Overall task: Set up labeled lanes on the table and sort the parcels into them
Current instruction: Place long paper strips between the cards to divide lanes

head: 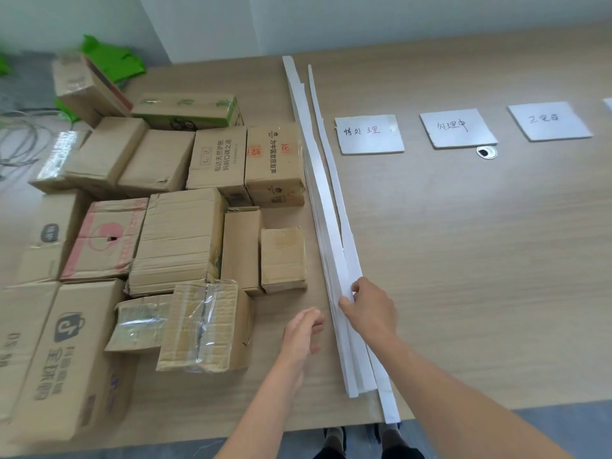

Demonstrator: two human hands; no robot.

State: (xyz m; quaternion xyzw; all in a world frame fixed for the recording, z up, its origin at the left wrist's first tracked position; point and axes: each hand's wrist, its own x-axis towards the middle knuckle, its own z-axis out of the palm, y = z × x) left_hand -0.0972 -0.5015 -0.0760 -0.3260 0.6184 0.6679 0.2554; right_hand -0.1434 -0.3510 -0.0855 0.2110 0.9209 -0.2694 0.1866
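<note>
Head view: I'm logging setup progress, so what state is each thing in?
paper strips, bundled together, lying on the table
label cards, flat in a row right of the strips
boxes, packed together left of the strips, unsorted
right hand, grips the strips
left hand, open, holds nothing

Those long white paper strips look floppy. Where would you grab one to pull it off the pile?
Probably at its near end, coming from the table's near edge. The white strips lie flat and bunched in the middle, but their ends are staggered there, so fingers can pinch one alone. The right hand pinches them close to that end.
</note>
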